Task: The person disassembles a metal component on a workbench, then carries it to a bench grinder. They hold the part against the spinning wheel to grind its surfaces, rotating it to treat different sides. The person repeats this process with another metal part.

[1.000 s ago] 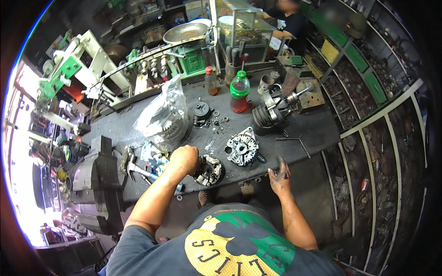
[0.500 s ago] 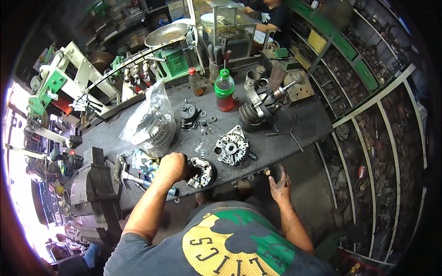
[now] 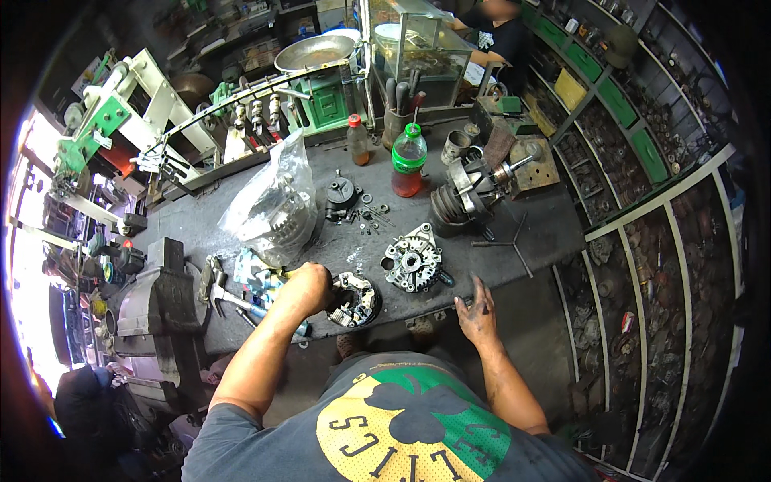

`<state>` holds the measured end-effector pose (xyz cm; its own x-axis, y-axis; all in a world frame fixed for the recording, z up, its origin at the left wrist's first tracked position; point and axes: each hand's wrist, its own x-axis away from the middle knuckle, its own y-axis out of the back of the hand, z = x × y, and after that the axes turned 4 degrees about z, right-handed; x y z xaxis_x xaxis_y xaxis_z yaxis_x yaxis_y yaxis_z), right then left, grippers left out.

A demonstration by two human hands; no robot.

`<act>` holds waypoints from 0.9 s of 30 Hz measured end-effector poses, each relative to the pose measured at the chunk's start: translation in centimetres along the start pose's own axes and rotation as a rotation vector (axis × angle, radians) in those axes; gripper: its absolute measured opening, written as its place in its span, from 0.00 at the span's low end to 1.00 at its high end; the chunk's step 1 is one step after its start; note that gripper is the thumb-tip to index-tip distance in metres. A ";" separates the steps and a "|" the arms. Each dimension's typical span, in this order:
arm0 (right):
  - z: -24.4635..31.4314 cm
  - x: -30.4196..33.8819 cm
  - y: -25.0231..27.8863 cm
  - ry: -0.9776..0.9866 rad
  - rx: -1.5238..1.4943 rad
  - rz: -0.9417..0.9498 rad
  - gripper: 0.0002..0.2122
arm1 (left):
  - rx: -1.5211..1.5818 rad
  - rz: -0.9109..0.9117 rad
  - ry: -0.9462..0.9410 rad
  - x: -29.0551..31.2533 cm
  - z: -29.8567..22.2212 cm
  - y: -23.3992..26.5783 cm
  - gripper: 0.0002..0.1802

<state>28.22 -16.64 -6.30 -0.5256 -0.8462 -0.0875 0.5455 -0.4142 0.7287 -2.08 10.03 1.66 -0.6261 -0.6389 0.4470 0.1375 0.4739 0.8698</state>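
Note:
My left hand (image 3: 307,291) is closed at the left edge of a round alternator part (image 3: 373,302), a ring-shaped metal piece near the bench's front edge. Its fingertips are hidden, so what they hold cannot be made out. My right hand (image 3: 479,313) is off the front edge, fingers apart, palm smudged black. An alternator housing (image 3: 413,259) with a slotted face lies on the bench between and beyond the hands. Behind it are a round dark cover (image 3: 341,193) and several small screws and washers (image 3: 374,215). A clear plastic bag (image 3: 277,209) with metal parts inside stands behind my left hand.
A hammer (image 3: 233,299) lies left on the bench (image 3: 514,261), beside a large vise (image 3: 157,309). Farther back stand a green-capped bottle (image 3: 408,165), a red-capped bottle (image 3: 357,143) and a clamped rotor assembly (image 3: 466,189). A three-armed wrench (image 3: 514,243) lies right. Parts shelves (image 3: 642,265) line the right.
My right hand has moved in toward the bench edge, its fingers now pointing forward. The left hand stays by the round alternator part. A dark shape has come in at lower left; the view has shifted slightly.

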 end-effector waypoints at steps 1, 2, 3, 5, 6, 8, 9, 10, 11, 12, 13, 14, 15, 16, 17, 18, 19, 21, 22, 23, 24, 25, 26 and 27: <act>0.1 0.2 0.1 -0.015 -0.003 0.007 0.33 | 0.015 -0.004 0.040 0.1 -0.2 0.0 0.19; 0.0 0.3 0.1 -0.025 -0.001 0.010 0.33 | 0.029 -0.009 0.079 0.2 -0.3 0.1 0.19; -0.3 0.6 0.2 -0.039 0.004 0.008 0.33 | 0.055 -0.011 0.099 0.4 -0.7 0.6 0.19; -0.7 1.3 0.5 -0.076 0.014 0.006 0.33 | 0.105 -0.013 0.139 0.8 -1.3 1.4 0.19; -0.7 1.7 0.5 -0.097 0.015 0.007 0.34 | 0.106 -0.043 0.141 0.9 -1.1 1.2 0.19; -1.1 2.5 0.2 -0.136 0.039 0.011 0.35 | 0.109 -0.102 0.146 1.1 -0.6 0.4 0.18; -1.2 2.8 0.1 -0.156 0.065 0.014 0.37 | 0.097 -0.090 0.119 1.2 -1.0 0.7 0.18; -1.3 3.0 0.0 -0.176 0.090 0.018 0.38 | 0.085 -0.078 0.093 1.5 -1.5 1.2 0.18; -1.3 3.1 -0.1 -0.142 0.091 0.035 0.41 | 0.074 -0.066 0.068 1.6 -1.8 1.5 0.17; 0.7 2.3 -0.1 -0.099 0.086 0.058 0.44 | 0.067 -0.087 0.058 1.9 -1.4 1.2 0.17; 2.7 1.5 -0.1 -0.058 0.084 0.079 0.46 | 0.062 -0.108 0.043 2.0 -0.9 0.5 0.17; 4.3 0.6 -0.4 -0.010 0.121 0.106 0.49 | 0.056 -0.129 0.026 2.0 -0.7 0.3 0.16; 5.9 -0.6 -0.8 0.040 0.157 0.132 0.52 | 0.079 -0.141 0.028 2.2 -0.7 0.7 0.16; 7.1 -1.5 -1.3 0.089 0.196 0.159 0.55 | 0.104 -0.152 0.030 2.5 -1.0 1.3 0.16; 7.1 -2.4 -2.7 0.125 0.194 0.170 0.60 | 0.130 -0.163 0.034 2.9 -1.3 1.7 0.16; 8.3 -3.7 -3.4 0.096 0.224 0.213 0.60 | 0.157 -0.192 0.032 3.4 -1.3 2.1 0.16; 9.3 -4.8 -3.9 0.066 0.257 0.254 0.61 | 0.184 -0.221 0.028 3.7 -1.5 2.3 0.15; 9.4 -6.2 -5.8 0.018 0.361 0.238 0.61 | 0.237 -0.255 0.033 4.5 -1.2 2.5 0.15; 8.7 -6.6 -6.7 0.033 0.337 0.234 0.61 | 0.267 -0.262 0.038 5.0 -0.9 2.3 0.16; 7.9 -7.1 -7.3 0.046 0.314 0.228 0.62 | 0.297 -0.268 0.042 5.4 -0.7 2.2 0.16; 7.8 -7.2 -7.4 0.063 0.304 0.225 0.61 | 0.331 -0.296 0.058 6.2 -0.1 1.7 0.16; 7.6 -7.2 -7.5 0.078 0.295 0.219 0.61 | 0.366 -0.324 0.072 7.0 0.6 1.2 0.16; 7.4 -7.1 -7.4 0.092 0.287 0.212 0.60 | 0.400 -0.351 0.082 7.8 1.4 0.7 0.16; 7.3 -6.6 -7.1 0.096 0.214 0.194 0.59 | 0.440 -0.378 0.096 8.4 1.8 0.1 0.17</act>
<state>23.02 -5.65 -5.96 -0.3553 -0.9347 0.0113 0.4748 -0.1701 0.8635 -8.66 5.79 5.10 -0.4946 -0.8548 0.1572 -0.4265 0.3963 0.8130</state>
